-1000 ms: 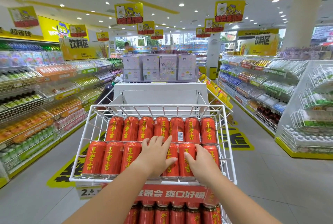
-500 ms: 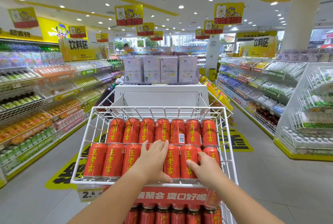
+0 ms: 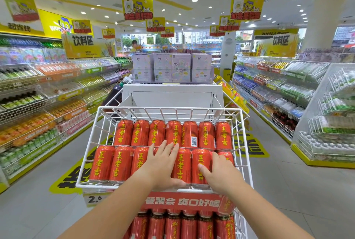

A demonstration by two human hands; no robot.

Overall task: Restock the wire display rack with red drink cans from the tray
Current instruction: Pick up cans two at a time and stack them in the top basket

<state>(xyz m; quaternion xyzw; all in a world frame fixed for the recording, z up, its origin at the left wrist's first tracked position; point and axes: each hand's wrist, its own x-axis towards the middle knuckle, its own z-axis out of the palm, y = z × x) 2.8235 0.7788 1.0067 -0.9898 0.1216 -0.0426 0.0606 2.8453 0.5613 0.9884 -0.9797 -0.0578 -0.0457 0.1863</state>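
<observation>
A white wire display rack (image 3: pixel 169 111) stands right in front of me with two rows of red drink cans lying on its tilted top shelf. The back row (image 3: pixel 171 133) is full, and the front row (image 3: pixel 113 163) runs to the shelf's front lip. My left hand (image 3: pixel 163 165) lies flat over a front-row can near the middle, fingers spread. My right hand (image 3: pixel 219 173) rests on the front-row cans at the right end, thumb on a can (image 3: pixel 199 163). No tray is in view.
A lower shelf of red cans (image 3: pixel 178 225) sits under a red banner (image 3: pixel 182 201) and a price tag (image 3: pixel 94 198). Behind the rack stands a white cabinet (image 3: pixel 172 96) topped with purple boxes (image 3: pixel 171 69). Drink shelving (image 3: pixel 38 104) lines the left aisle, and more shelves (image 3: pixel 278 92) line the right.
Both hands have stayed on the front-row cans, with only small shifts of the fingers. The view has tilted slightly, so the rack sits a little lower in the frame.
</observation>
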